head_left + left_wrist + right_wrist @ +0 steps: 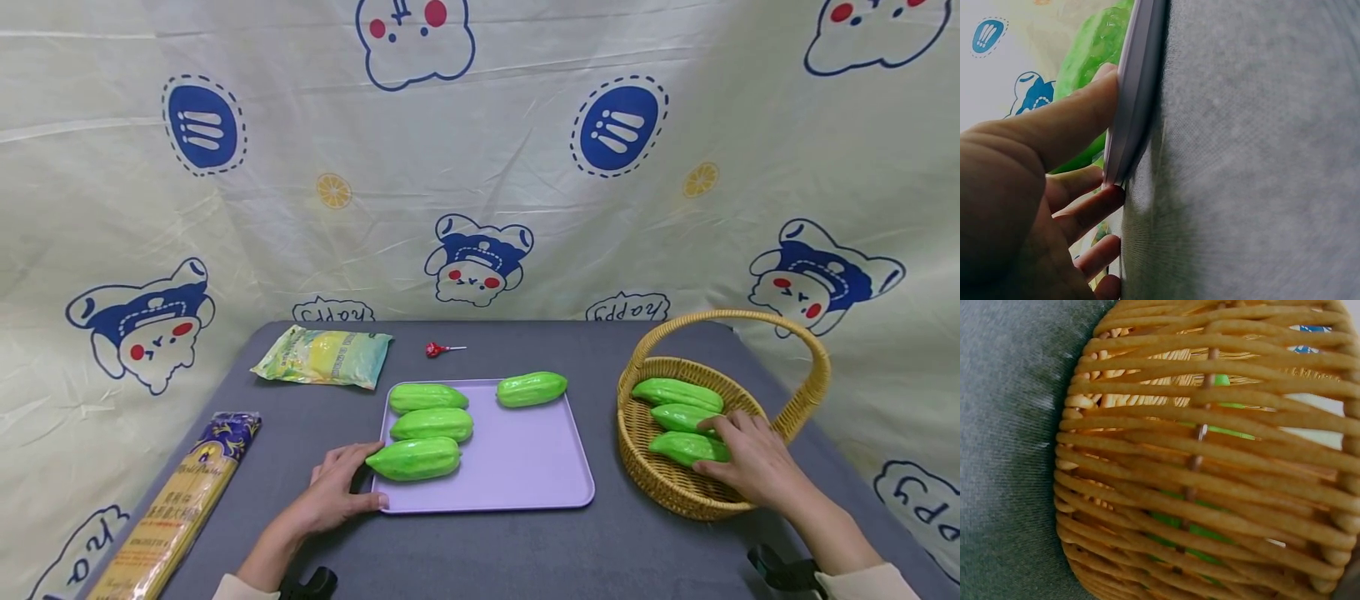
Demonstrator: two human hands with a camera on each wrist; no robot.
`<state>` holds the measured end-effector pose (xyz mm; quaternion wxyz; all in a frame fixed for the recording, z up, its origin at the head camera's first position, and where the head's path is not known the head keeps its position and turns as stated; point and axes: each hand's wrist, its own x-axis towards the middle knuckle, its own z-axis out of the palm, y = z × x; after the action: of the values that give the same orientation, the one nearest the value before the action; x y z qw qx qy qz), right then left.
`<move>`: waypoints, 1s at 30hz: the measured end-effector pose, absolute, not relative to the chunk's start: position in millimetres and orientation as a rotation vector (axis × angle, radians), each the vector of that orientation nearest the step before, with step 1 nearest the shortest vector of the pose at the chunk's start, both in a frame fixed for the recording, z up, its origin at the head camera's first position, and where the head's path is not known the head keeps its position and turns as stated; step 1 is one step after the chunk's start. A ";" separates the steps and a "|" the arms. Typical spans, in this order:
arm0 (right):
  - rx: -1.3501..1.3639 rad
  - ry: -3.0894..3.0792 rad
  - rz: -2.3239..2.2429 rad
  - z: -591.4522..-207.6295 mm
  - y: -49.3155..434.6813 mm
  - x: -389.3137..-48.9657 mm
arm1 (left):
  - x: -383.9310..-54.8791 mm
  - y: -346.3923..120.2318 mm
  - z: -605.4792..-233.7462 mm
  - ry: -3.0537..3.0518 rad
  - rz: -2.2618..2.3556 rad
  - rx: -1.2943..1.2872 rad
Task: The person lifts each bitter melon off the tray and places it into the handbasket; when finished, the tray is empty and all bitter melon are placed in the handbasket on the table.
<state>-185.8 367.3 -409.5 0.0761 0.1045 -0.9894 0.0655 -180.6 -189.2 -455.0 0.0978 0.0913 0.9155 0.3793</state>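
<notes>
A lilac tray (pixel 525 467) lies at the middle of the table with three green ridged gourds (pixel 416 459) stacked in a column along its left side. Another gourd (pixel 532 389) rests at its far right corner. My left hand (pixel 339 490) holds the tray's near left corner, thumb (pixel 1079 115) against the rim and fingers along the left edge. On the right, a wicker basket (pixel 637 467) contains three more gourds. My right hand (pixel 753 458) reaches in and grips the right end of the nearest gourd (pixel 686 447). Basket weave hides that hand in the right wrist view.
A green and yellow packet (pixel 322 357) lies at the back left, and a small red-handled tool (pixel 435 349) sits behind the tray. A long pasta packet (pixel 180 500) lies along the left edge. The basket's tall handle (pixel 813 367) arches over its right side.
</notes>
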 end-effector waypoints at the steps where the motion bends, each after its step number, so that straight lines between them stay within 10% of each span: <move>1: 0.311 -2.970 0.197 -409.7 367.4 -185.7 | -180.6 -189.2 -454.9 2.707 1.125 0.271; 30: 0.372 -2.947 0.155 -410.0 364.5 -185.8 | -178.5 -188.4 -454.7 2.732 1.120 0.292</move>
<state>-185.8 364.5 -410.0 0.0833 0.1245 -0.9873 0.0521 -178.5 -188.4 -454.7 0.0872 0.0981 0.9173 0.3760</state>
